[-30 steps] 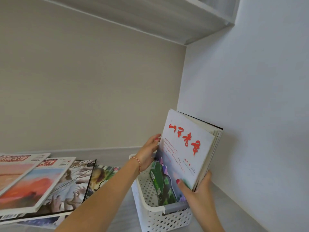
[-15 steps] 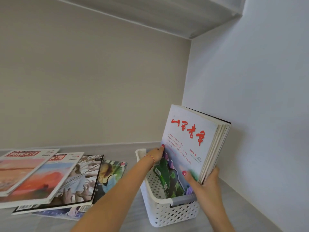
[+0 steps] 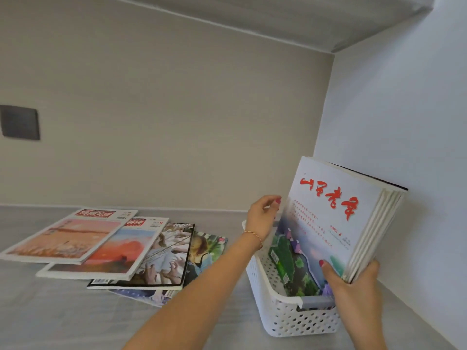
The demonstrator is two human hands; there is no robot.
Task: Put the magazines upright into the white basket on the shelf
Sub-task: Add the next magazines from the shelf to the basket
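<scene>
White perforated plastic forms the basket point(image 3: 290, 322), which sits on the shelf point(image 3: 63, 319) close to the right wall. A bundle of magazines point(image 3: 333, 221) stands upright in it, leaning right. The right hand point(image 3: 353, 286) clamps the bundle's lower corner, likely to stop it fanning or tipping. The left hand point(image 3: 262, 215), fingers loosely curled and empty, hovers at the bundle's left edge; half a second ago it reached lower into the basket. Four more magazines point(image 3: 108, 246) lie flat, well apart to the left.
</scene>
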